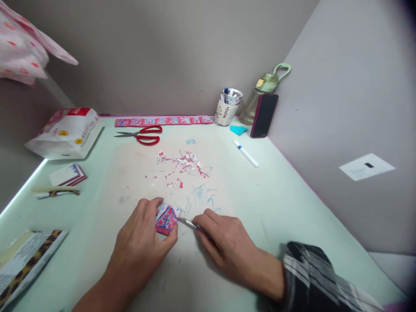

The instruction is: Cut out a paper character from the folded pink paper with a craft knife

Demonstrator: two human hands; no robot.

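Observation:
Near the front middle of the table, my left hand (143, 236) pinches a small square carving block (167, 220) between thumb and fingers. The block is pink-red at its side, with a blue-outlined character and white cut-away areas on top. My right hand (224, 242) is closed around a slim metal carving knife (186, 222). The knife's tip touches, or nearly touches, the block's right edge. Just beyond the hands lie red and white shavings (188, 161). Blue pen marks (198, 195) show on the tabletop beside the block.
Red-handled scissors (149, 135) lie behind the shavings, before a row of red character tiles (162, 121). At the back right are a pen jar (225, 110), a green bottle (255, 102), a phone (264, 116) and a white marker (246, 154). Leftward sit a paper bag (66, 134) and cards (67, 174).

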